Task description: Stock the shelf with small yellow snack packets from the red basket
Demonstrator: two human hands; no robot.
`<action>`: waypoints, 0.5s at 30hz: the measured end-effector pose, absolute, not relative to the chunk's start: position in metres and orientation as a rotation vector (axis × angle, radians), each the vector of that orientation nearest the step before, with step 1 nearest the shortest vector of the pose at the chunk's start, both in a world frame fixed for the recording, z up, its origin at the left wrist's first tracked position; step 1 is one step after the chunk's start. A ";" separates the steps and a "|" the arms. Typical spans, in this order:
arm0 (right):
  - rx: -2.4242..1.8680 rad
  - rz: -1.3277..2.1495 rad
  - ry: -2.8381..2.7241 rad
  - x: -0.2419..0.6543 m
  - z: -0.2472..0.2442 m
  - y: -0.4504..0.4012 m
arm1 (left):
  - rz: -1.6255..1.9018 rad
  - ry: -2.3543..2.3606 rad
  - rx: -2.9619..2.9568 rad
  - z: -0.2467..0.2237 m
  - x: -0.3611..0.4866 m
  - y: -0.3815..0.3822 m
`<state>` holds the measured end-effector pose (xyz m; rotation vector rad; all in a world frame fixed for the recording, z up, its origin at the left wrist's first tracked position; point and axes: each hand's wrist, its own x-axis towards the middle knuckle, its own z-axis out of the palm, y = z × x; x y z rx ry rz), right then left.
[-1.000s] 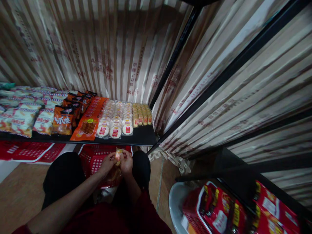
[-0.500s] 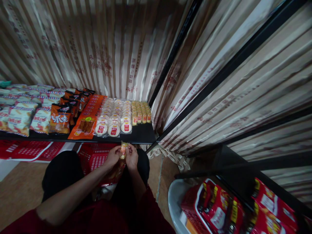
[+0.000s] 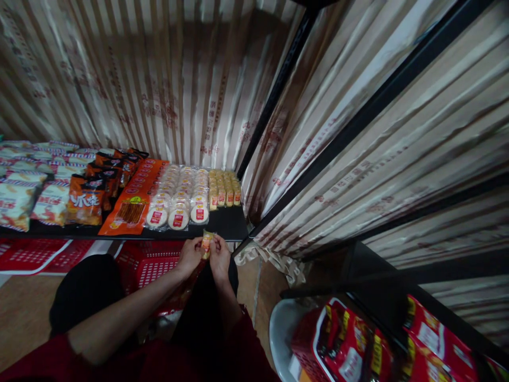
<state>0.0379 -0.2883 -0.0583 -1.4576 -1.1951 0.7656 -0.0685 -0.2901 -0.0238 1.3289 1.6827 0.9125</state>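
Between my two hands, just in front of the shelf edge, is a small yellow wrapped snack (image 3: 206,245). The fingers of my left hand (image 3: 191,257) pinch its left side, and those of my right hand (image 3: 219,257) pinch its right side. Rows of similar yellow snacks (image 3: 225,190) stand at the right end of the black shelf (image 3: 228,224). Round white packaged crackers (image 3: 178,216) lie beside them on the left, then a flat orange packet (image 3: 131,207).
Orange-black bags (image 3: 85,200) and white snack bags (image 3: 18,201) fill the shelf's left part. Below it sits a red basket (image 3: 153,265). Red packets (image 3: 350,339) are in a basket at lower right, near a grey stool (image 3: 278,323). Black posts (image 3: 278,90) cross pleated curtains (image 3: 170,79).
The shelf and its goods have shifted slightly left and down in view. Both hands, with the snack between them, have moved slightly right relative to the picture.
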 end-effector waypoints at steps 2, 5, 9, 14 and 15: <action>-1.451 0.759 -1.188 0.042 -0.056 -0.285 | 0.908 1.666 1.375 -0.021 -0.065 -0.286; -1.442 0.742 -1.183 0.048 -0.053 -0.279 | 0.917 1.634 1.390 -0.021 -0.059 -0.279; -1.423 0.763 -1.157 0.054 -0.052 -0.270 | 0.949 1.575 1.344 -0.025 -0.051 -0.269; -1.398 0.824 -1.106 0.058 -0.050 -0.262 | 0.967 1.640 1.347 -0.023 -0.043 -0.258; -1.398 0.826 -1.099 0.059 -0.050 -0.260 | 0.973 1.651 1.349 -0.022 -0.042 -0.257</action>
